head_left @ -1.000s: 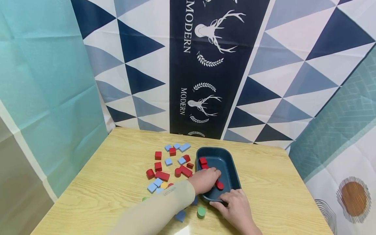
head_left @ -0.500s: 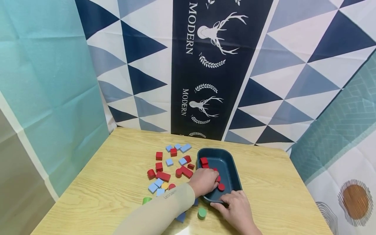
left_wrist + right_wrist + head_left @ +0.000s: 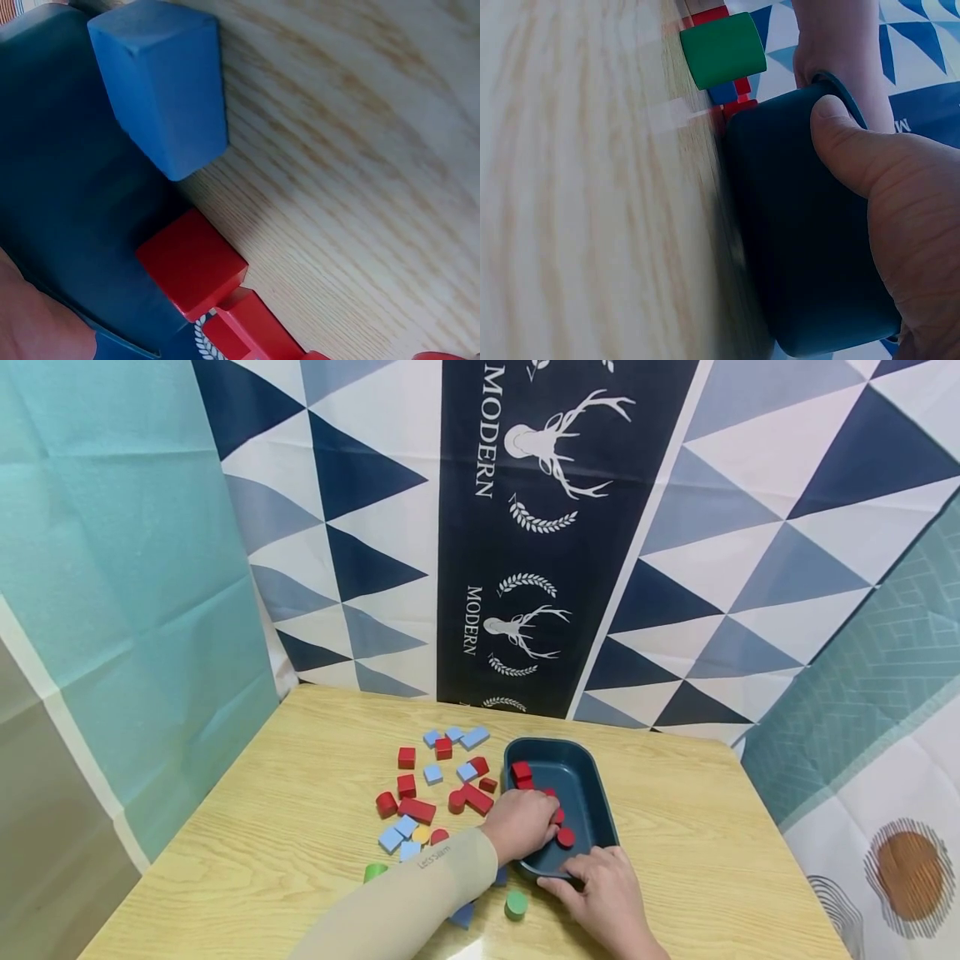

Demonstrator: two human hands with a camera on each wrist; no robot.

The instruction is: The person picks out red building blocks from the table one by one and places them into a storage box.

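In the head view, my left hand (image 3: 523, 820) reaches over the left side of a dark blue tray (image 3: 577, 768). Its curled fingers pinch a red block (image 3: 558, 817) with a rounded face, which they partly cover. Other red blocks (image 3: 521, 771) lie in the tray around the fingers, and a red cylinder (image 3: 566, 837) is just beside the fingertips. My right hand (image 3: 602, 893) grips the tray's near end. The right wrist view shows its thumb (image 3: 840, 131) against the outer wall (image 3: 802, 225), near the rim.
Left of the tray, red blocks (image 3: 416, 811) and light blue blocks (image 3: 391, 839) lie scattered on the wooden table (image 3: 675, 827). A green cylinder (image 3: 516, 905) stands near the tray's front corner. A blue block (image 3: 161, 86) is close against the tray's side. Patterned cloth (image 3: 360, 560) hangs behind.
The left hand has drawn back slightly and its fingertips now sit lower in the tray, at a red block. The right hand keeps its grip. The head view has shifted slightly.
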